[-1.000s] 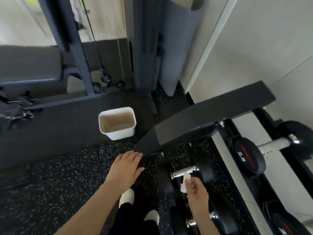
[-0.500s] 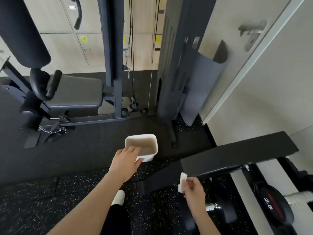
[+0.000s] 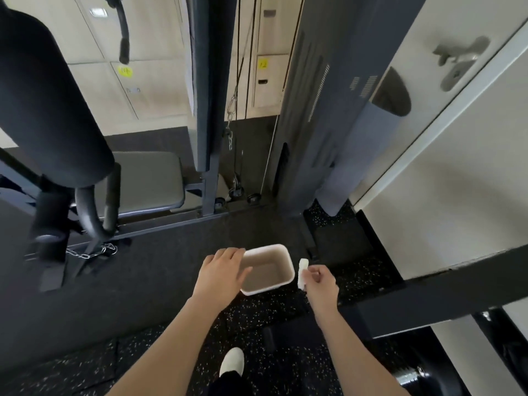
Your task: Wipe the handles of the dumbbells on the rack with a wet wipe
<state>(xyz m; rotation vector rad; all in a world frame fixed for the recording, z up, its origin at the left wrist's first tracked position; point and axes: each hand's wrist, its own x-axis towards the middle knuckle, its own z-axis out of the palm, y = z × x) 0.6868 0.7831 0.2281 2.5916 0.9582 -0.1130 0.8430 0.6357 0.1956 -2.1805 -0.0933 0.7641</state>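
Note:
My right hand pinches a small white wet wipe just to the right of a white bin on the floor. My left hand hangs open with relaxed fingers over the bin's left rim. The black dumbbell rack crosses the lower right. One dumbbell with a knurled metal handle shows at the bottom right, mostly cut off by the frame edge.
A cable machine with a grey seat and a black roller pad stands ahead on the left. Speckled black rubber floor lies below. A pale wall is on the right. My white shoe is underfoot.
My view has lifted away from the dumbbells toward the bin. Both hands moved forward; the right hand carried the wipe from the dumbbell handle to beside the bin.

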